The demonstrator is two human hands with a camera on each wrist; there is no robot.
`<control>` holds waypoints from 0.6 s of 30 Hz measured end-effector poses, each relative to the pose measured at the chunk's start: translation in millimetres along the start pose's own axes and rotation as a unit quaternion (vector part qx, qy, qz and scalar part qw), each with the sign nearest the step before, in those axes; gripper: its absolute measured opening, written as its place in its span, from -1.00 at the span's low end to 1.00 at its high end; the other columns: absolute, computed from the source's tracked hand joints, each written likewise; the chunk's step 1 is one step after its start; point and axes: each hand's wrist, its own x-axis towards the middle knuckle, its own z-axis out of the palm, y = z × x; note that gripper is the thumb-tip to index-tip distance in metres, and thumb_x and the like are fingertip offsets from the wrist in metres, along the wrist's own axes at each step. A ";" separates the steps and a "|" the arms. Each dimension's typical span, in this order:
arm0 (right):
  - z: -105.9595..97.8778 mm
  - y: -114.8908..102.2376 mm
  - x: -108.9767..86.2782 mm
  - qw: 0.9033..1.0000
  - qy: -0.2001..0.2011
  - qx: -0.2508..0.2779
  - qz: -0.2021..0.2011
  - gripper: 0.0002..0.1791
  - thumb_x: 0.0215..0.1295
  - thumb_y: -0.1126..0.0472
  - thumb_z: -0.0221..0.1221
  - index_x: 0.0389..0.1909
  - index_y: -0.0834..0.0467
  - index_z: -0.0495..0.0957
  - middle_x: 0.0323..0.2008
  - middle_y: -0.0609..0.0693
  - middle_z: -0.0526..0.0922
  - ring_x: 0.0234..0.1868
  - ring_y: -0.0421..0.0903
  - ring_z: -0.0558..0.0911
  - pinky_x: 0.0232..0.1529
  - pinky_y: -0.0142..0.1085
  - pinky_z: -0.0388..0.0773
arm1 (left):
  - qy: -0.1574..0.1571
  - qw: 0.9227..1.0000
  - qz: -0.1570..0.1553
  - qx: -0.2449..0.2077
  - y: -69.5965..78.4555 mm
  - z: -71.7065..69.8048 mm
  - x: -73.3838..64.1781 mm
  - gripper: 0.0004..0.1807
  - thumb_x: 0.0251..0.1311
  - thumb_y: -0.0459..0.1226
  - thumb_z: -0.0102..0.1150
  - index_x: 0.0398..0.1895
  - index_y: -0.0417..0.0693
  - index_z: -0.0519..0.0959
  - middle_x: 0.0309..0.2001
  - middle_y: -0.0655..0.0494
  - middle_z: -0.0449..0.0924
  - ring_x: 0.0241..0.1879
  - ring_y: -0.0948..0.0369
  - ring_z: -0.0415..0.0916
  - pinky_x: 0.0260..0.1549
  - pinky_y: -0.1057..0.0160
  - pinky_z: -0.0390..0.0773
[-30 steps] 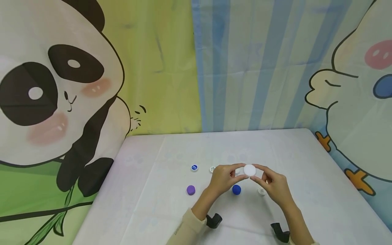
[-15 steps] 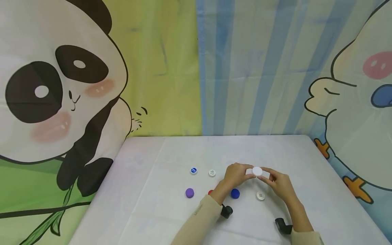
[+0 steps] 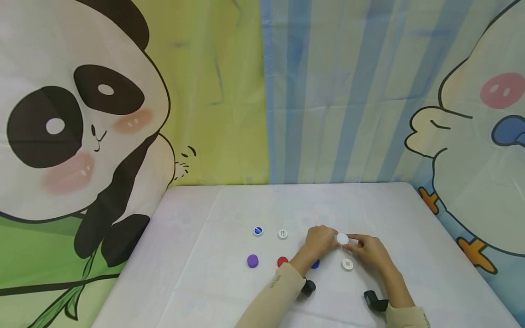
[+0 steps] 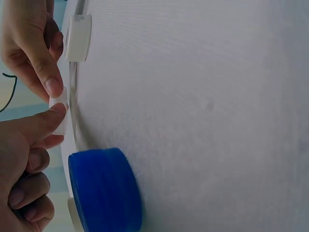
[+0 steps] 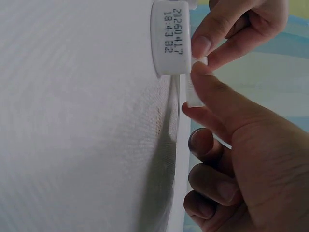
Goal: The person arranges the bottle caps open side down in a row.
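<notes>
A white bottle cap (image 3: 342, 238) is held between both hands, low over the table. My left hand (image 3: 321, 240) pinches its left side with thumb and forefinger; the other fingers are curled in, as the left wrist view shows. From the other side my right hand (image 3: 369, 251) pinches the same cap with thumb and forefinger. Just in front of the hands lie a blue cap (image 4: 104, 191), partly covered by the left wrist in the head view, and a white cap (image 5: 171, 41) with a printed date on its side.
A purple cap (image 3: 252, 261) and a red cap (image 3: 282, 261) lie to the left on the white-covered table (image 3: 205, 282). Behind them are a blue-and-white cap (image 3: 258, 231) and a white marked cap (image 3: 283, 234). A printed curtain (image 3: 328, 91) hangs behind the table.
Both hands have carried the white cap to the right, then lower toward the table. The red cap has come out from behind the left arm, which now partly hides the blue one.
</notes>
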 end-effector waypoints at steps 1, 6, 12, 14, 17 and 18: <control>0.1 0.4 -0.2 1.000 -0.001 -0.003 -0.002 -0.45 0.05 -0.13 0.20 -0.01 0.13 0.54 -0.74 -0.13 0.32 -0.66 -0.22 0.26 -0.58 -0.37 0.22 | 0.001 1.000 0.000 0.011 1.3 0.7 0.4 -0.69 -0.12 0.20 0.18 -0.35 0.35 0.65 -0.52 0.35 0.61 -0.54 0.34 0.49 -0.66 0.39 0.33; 0.5 1.4 -1.2 1.000 -0.001 -0.011 -0.003 -0.50 0.06 -0.08 0.22 -0.01 0.11 0.54 -0.76 -0.14 0.28 -0.70 -0.24 0.21 -0.64 -0.39 0.17 | -0.008 0.999 -0.007 0.033 6.4 3.0 1.4 -0.71 -0.08 0.20 0.14 -0.49 0.30 0.64 -0.63 0.31 0.55 -0.63 0.32 0.43 -0.71 0.36 0.29; 0.8 2.1 -1.6 1.000 0.007 -0.018 -0.014 -0.50 0.04 -0.06 0.24 -0.02 0.13 0.55 -0.79 -0.18 0.22 -0.71 -0.26 0.18 -0.65 -0.40 0.16 | -0.013 0.999 -0.013 0.039 8.4 4.9 1.7 -0.71 -0.10 0.21 0.15 -0.46 0.31 0.65 -0.61 0.31 0.56 -0.63 0.31 0.44 -0.70 0.36 0.30; 1.0 2.2 -1.6 1.000 0.006 -0.016 -0.007 -0.51 0.04 -0.06 0.24 -0.02 0.11 0.55 -0.80 -0.18 0.21 -0.72 -0.27 0.18 -0.65 -0.40 0.16 | -0.014 0.999 -0.015 0.038 8.7 4.5 1.6 -0.71 -0.10 0.21 0.15 -0.46 0.31 0.65 -0.61 0.31 0.56 -0.63 0.31 0.44 -0.70 0.35 0.30; 0.8 2.1 -1.8 1.000 0.007 -0.018 -0.009 -0.50 0.05 -0.06 0.23 -0.02 0.12 0.55 -0.80 -0.17 0.21 -0.72 -0.26 0.18 -0.66 -0.39 0.16 | -0.018 0.999 -0.017 0.036 9.0 4.1 1.5 -0.70 -0.10 0.20 0.15 -0.45 0.31 0.65 -0.60 0.31 0.57 -0.62 0.31 0.44 -0.69 0.35 0.31; 0.7 2.2 -1.7 1.000 0.008 -0.017 -0.010 -0.50 0.05 -0.06 0.23 -0.02 0.12 0.55 -0.79 -0.17 0.22 -0.72 -0.26 0.18 -0.66 -0.39 0.16 | -0.020 0.999 -0.019 0.035 9.1 4.1 1.5 -0.71 -0.10 0.20 0.16 -0.45 0.31 0.65 -0.59 0.31 0.57 -0.61 0.31 0.44 -0.69 0.35 0.31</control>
